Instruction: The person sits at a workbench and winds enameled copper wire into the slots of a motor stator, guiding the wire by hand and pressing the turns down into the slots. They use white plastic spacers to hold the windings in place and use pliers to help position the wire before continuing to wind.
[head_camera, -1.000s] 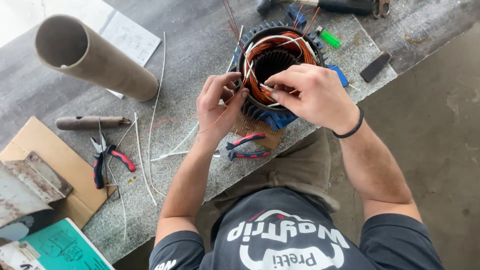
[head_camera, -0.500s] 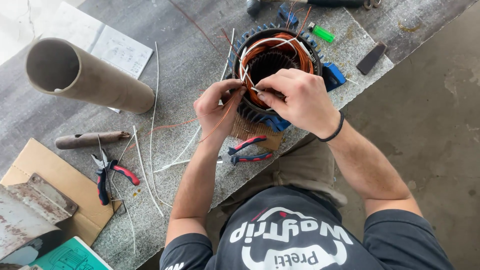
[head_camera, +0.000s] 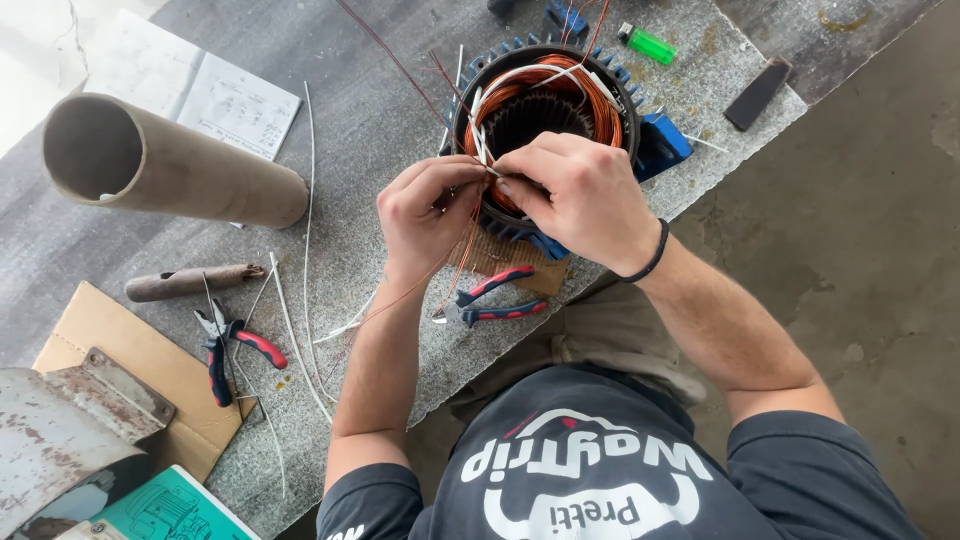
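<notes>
Glossy copper windings (head_camera: 600, 95); matt cardboard tube (head_camera: 190, 180); rough stone bench (head_camera: 370, 130)

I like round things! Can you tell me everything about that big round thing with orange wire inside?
The motor stator is a dark ribbed ring with blue parts, standing open-side up on the grey bench. Shiny copper wire coils and white sleeves line its hollow middle. The left hand and right hand pinch wires at its near rim.

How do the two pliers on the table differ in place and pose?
The pliers near the hands lie just below the motor stator, handles pointing right. The left pliers lie beside the cardboard sheet, handles spread downward, far from both hands. Both have red-and-blue handles.
</notes>
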